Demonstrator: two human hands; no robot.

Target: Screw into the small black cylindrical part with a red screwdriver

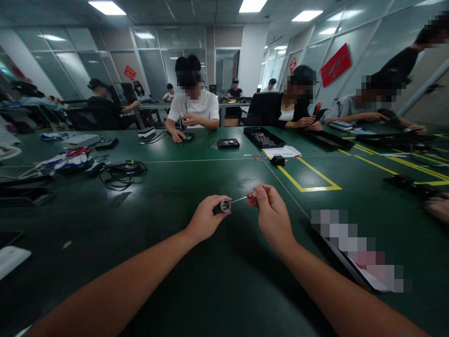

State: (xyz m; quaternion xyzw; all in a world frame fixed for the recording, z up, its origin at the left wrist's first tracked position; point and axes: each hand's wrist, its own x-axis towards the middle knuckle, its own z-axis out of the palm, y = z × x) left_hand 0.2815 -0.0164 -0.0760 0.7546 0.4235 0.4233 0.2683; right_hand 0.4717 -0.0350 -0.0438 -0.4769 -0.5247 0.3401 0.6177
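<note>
Over the table [105,243], the left hand [206,217] has its grip around a dark cylinder [225,206]; the right hand [273,210] pinches a screwdriver [250,195], tip at the cylinder's mouth. Work seems underway, completion unclear.

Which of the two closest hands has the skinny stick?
The right hand, pinching a thin tool by its reddish handle; the left hand holds a dark cylinder.

Our 2 forearms [129,285] are bare down to the bottom edge of our view, slimming toward bare wrists [289,247], and our left hand [205,217] and right hand [274,217] are bare too.
</note>
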